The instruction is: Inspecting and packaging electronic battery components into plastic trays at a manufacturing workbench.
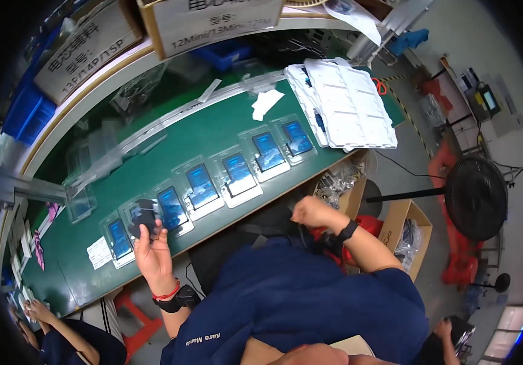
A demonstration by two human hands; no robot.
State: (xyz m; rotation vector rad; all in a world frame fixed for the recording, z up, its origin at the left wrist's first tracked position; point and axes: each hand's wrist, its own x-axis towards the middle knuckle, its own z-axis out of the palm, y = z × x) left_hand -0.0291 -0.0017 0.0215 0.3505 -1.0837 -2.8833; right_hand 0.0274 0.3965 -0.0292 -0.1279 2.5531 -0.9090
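My left hand (154,252) is raised over the left part of the green table, with a flat, dark phone battery (144,218) pinched between thumb and fingers. Around it, a row of clear plastic trays, each with a blue-filmed flat battery, runs along the front edge. The left-end blue battery (119,238) lies beside my hand, and another blue battery (172,208) is just right of it. Past the table's front edge, my right hand (317,212) is closed, fingers curled together. Whatever it may hold is hidden.
White moulded trays (351,100) are stacked at the table's right end. A white slip of paper (98,253) lies at the left. Cardboard boxes (418,237) with bagged items and a black fan (475,196) stand at right. A co-worker's hands (39,311) show at lower left.
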